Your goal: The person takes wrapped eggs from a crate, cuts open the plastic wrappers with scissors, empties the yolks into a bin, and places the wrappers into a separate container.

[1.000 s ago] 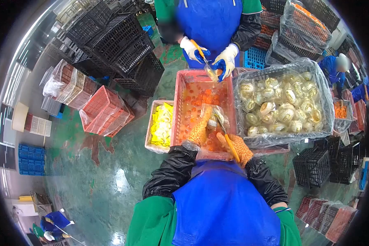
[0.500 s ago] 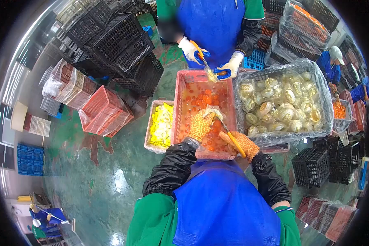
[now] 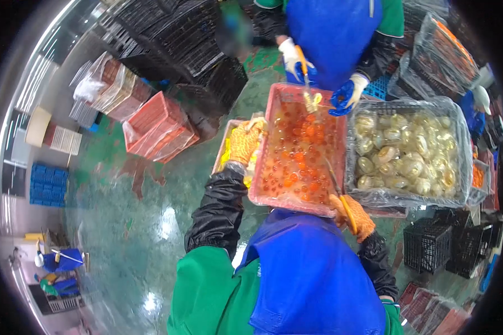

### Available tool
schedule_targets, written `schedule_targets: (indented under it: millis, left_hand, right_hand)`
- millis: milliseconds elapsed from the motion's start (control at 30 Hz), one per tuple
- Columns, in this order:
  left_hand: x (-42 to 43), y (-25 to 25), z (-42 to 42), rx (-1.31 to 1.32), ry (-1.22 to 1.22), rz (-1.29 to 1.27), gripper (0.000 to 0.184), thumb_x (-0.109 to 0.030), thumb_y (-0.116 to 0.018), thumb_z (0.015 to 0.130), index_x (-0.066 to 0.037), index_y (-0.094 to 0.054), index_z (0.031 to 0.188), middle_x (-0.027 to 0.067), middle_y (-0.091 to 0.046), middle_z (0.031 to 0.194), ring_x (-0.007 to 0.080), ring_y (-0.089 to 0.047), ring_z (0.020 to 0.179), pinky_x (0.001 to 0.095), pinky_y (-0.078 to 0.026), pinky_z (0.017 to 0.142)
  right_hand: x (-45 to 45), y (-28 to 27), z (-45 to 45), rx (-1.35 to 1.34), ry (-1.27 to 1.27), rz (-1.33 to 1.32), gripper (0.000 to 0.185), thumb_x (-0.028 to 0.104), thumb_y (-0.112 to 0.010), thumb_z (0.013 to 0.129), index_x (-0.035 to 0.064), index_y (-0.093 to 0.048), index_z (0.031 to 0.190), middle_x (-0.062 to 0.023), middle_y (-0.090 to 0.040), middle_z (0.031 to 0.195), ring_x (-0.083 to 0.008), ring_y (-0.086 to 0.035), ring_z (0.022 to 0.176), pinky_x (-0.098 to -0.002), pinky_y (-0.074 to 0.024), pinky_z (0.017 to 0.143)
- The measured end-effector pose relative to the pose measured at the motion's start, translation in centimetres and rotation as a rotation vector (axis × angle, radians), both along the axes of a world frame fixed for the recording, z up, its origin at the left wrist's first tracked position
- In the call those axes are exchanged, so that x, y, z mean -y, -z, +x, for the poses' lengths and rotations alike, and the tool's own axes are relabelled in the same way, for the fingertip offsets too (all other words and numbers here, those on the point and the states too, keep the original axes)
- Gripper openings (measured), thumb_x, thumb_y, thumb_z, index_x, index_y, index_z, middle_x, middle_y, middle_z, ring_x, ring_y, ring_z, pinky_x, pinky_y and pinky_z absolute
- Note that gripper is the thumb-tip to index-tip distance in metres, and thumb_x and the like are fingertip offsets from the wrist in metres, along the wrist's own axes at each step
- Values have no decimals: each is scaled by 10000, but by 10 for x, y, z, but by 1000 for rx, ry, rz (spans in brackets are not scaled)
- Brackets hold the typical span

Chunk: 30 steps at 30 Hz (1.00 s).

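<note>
My left hand (image 3: 245, 143), in an orange patterned glove, is over the narrow bin (image 3: 218, 163) of yellow and white pieces. Its fingers are curled near a pale, soft-looking piece (image 3: 257, 122); the grip is partly hidden. My right hand (image 3: 359, 219), gloved alike, is closed round an orange-handled bladed tool (image 3: 349, 213) at the near right corner of the pink crate (image 3: 258, 177). The thin blade points away from me over the crate. Round orange balls like yolks (image 3: 299, 157) sit in cloudy liquid there.
A plastic-lined crate (image 3: 463, 162) of pale, egg-like rounded pieces stands at right. Opposite, a co-worker in a blue apron (image 3: 330, 39) holds a similar orange-handled tool (image 3: 303, 61) over the pink crate. Stacked black crates (image 3: 179, 50) and red crates (image 3: 159, 128) stand at left on the wet green floor.
My left hand has moved left from above the pink crate to the narrow bin. My right hand has moved slightly right and down, still holding the tool. The camera view has shifted.
</note>
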State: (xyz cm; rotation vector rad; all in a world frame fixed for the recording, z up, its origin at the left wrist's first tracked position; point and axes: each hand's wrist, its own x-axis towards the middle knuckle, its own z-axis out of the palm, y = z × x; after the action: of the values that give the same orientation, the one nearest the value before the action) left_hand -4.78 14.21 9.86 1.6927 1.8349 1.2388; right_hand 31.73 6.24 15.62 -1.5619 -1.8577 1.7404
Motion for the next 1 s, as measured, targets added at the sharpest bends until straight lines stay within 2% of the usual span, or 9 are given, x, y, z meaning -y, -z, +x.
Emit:
schedule_targets:
  millis: [67,200,267,333,367,467,600,767,1000]
  left_hand:
    - [10,-11,-22,211,-102,-122,323,-283,-608,867,5,-650,1007,174,-675,953,287,-642,883,357,-475,789]
    - [9,6,-45,-269,-163,-346,350,-341,-560,871,-11,-640,955,200,-651,937,365,-607,916,432,-466,796]
    - [-6,40,-40,-568,114,-100,292,-299,-602,851,-23,-639,937,170,-649,920,331,-618,887,426,-475,759]
    - [-20,33,19,130,28,-197,293,-266,-648,857,-27,-644,1027,124,-665,980,259,-630,871,369,-487,748]
    - [-13,-16,67,276,24,-327,364,-249,-673,863,-22,-619,1142,84,-668,1024,170,-617,850,314,-489,729]
    - [-25,-2,146,408,414,-238,404,-238,-661,865,-18,-593,1197,71,-669,1009,129,-612,881,291,-493,770]
    - [-35,8,243,385,627,-365,539,-364,-699,795,-23,-561,1189,190,-642,1069,316,-635,973,385,-498,833]
    - [-58,6,327,36,502,-422,825,-446,-748,737,30,-422,1328,198,-575,1217,290,-626,994,386,-492,835]
    - [-77,-4,380,-256,344,-337,783,-509,-696,720,-32,-453,1291,231,-556,1183,400,-555,1063,480,-440,891]
  right_hand:
    - [7,6,4,-17,82,-110,546,538,-484,919,3,-592,897,-87,-557,634,-204,-571,529,-315,-456,517]
    - [14,17,2,-42,270,-255,524,522,-538,901,-2,-535,909,-80,-533,648,-183,-555,535,-312,-466,495]
    - [18,38,4,46,256,-264,511,517,-567,886,9,-541,932,-78,-540,656,-182,-554,536,-313,-469,492]
    - [23,19,-1,93,326,-256,502,503,-595,873,11,-539,961,-82,-551,674,-174,-559,544,-312,-472,491]
    - [26,16,0,86,338,-199,505,499,-602,870,7,-537,962,-81,-554,681,-168,-561,549,-309,-471,489]
    - [37,20,15,47,406,-49,463,454,-609,879,0,-537,937,-84,-573,702,-156,-566,556,-297,-469,487]
    - [53,17,43,-156,646,18,337,332,-618,896,6,-539,931,-78,-585,690,-139,-559,541,-284,-471,489]
    - [73,14,77,-254,755,178,315,316,-593,906,5,-544,929,-74,-578,681,-132,-552,545,-279,-474,512]
    - [81,7,116,-361,909,61,341,333,-605,898,-1,-546,927,-72,-565,685,-128,-554,559,-272,-480,525]
